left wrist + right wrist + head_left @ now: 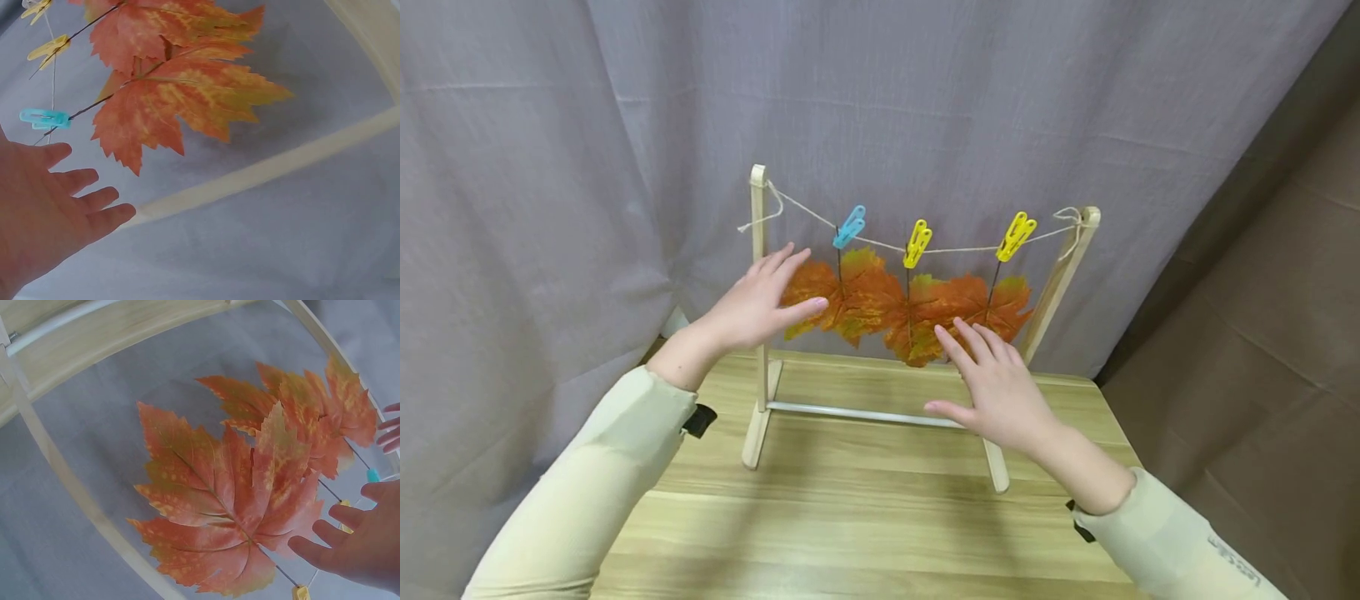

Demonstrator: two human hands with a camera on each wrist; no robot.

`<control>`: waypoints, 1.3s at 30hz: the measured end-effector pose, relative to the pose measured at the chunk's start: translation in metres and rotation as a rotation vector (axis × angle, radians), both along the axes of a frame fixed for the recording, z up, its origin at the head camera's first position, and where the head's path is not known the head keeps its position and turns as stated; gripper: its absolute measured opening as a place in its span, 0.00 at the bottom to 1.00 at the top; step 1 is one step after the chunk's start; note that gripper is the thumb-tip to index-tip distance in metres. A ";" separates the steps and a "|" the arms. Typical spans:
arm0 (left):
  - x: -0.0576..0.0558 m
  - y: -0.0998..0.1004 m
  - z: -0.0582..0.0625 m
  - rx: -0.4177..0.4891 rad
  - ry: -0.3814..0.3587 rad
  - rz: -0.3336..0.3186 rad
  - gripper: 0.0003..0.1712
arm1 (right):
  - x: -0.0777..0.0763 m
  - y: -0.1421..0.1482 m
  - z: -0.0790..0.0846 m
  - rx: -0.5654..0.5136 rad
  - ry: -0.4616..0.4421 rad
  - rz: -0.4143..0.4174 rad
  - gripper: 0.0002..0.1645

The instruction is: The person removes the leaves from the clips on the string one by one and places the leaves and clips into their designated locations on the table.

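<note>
Three orange and yellow maple leaves hang by their stems from a string (958, 249). A blue clothespin (850, 227) clips the left leaf (861, 287), and yellow clothespins hold the middle leaf (910, 321) and the right leaf (1007, 310). My left hand (760, 296) hovers by the left post with fingers spread, partly covering the left leaf in the head view. My right hand (1000, 392) is held out in front of the right leaf, fingers extended. Both hands hold nothing; in the left wrist view the left fingers (94, 200) stand apart from the leaves.
The string is tied between two wooden posts, the left post (760, 250) and the right post (1060, 283). A white rod (857, 412) joins their feet on the wood-grain table (820, 517). Grey curtain (925, 100) hangs behind, with brown cloth (1247, 333) at right.
</note>
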State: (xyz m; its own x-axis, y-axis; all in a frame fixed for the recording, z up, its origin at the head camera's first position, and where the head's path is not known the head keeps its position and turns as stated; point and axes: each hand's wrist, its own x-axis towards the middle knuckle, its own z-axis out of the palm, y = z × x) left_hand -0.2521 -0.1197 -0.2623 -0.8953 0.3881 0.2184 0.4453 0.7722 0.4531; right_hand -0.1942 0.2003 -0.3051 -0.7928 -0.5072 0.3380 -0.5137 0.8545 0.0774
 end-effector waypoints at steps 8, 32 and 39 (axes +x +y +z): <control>-0.015 0.009 0.010 0.053 -0.071 -0.008 0.46 | -0.001 -0.001 0.012 0.007 0.017 0.005 0.57; -0.043 0.028 0.017 0.266 -0.208 -0.034 0.40 | -0.022 -0.027 0.088 -0.189 -0.089 0.010 0.52; -0.048 0.030 0.014 0.327 -0.203 -0.048 0.33 | -0.032 -0.040 0.105 -0.247 -0.166 0.007 0.52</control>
State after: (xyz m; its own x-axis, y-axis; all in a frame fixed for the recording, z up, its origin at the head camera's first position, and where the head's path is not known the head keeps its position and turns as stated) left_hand -0.3002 -0.0893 -0.2487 -0.9158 0.3696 0.1573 0.3529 0.5531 0.7547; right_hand -0.2258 0.1603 -0.2005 -0.8442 -0.4317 0.3179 -0.5081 0.8333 -0.2178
